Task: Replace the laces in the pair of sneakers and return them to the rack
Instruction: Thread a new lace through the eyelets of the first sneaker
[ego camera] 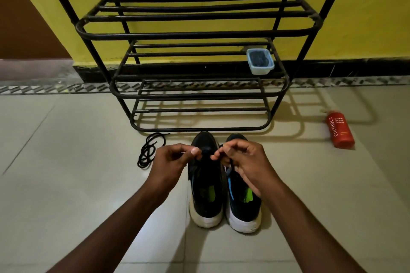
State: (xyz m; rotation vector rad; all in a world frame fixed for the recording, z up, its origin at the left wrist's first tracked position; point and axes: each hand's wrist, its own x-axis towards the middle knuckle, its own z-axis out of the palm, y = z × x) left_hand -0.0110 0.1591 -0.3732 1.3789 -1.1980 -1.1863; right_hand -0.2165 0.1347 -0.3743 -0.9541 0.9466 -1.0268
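Observation:
Two black sneakers with white soles stand side by side on the tiled floor, heels toward me: the left sneaker (pixel 206 197) and the right sneaker (pixel 243 208). My left hand (pixel 172 162) and my right hand (pixel 241 162) hover over the left sneaker's lacing area, each pinching a black lace with curled fingers. A strand of that lace (pixel 231 165) runs down under my right hand. A loose black lace (pixel 148 150) lies coiled on the floor left of the sneakers. The black metal shoe rack (pixel 199 35) stands just beyond the toes.
A small blue plastic box (pixel 260 61) with dark contents sits on the rack's middle shelf, right side. A red bottle (pixel 339 129) lies on the floor to the right. The yellow wall is behind the rack.

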